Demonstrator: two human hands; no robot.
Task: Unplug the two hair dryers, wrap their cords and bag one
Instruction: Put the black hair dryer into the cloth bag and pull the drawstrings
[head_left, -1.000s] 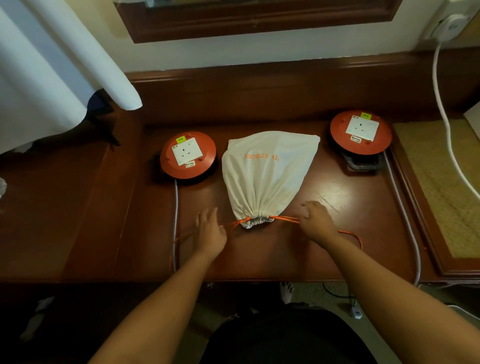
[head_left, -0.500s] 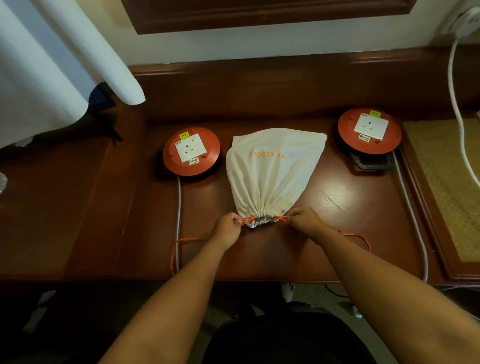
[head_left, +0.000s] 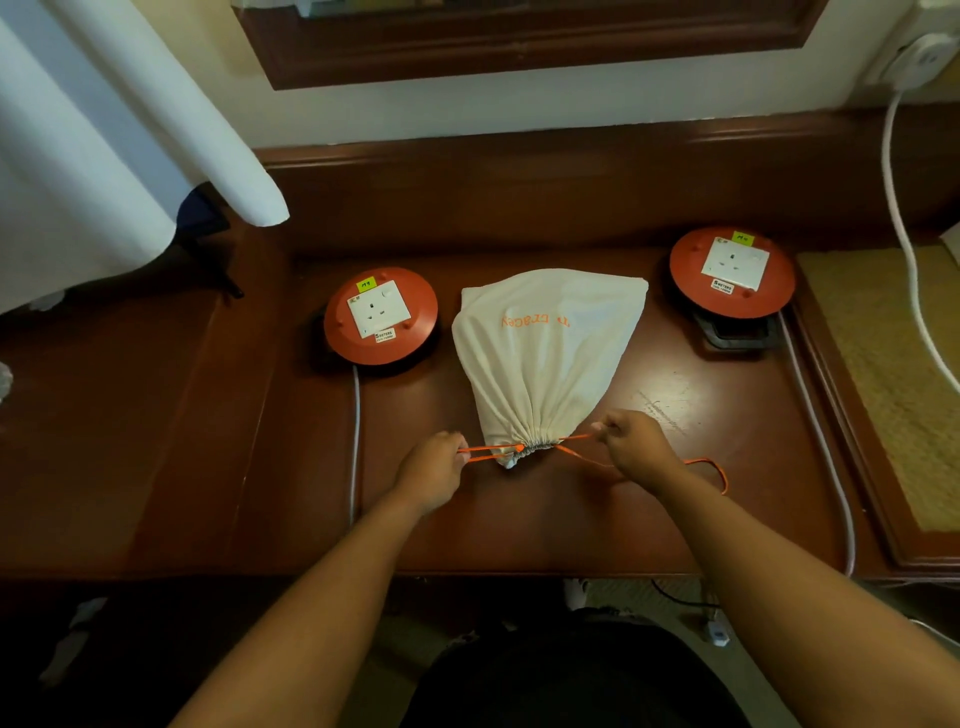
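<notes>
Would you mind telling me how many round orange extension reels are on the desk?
2. One orange reel sits left of the cloth bag; the other reel sits to its right, further back near the mat. None looks hidden.

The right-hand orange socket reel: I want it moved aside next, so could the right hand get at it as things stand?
Probably yes, once it lets go. The right hand is shut on the orange drawstring at the bag mouth. Bare desk lies between it and the reel, with nothing in the way.
</notes>
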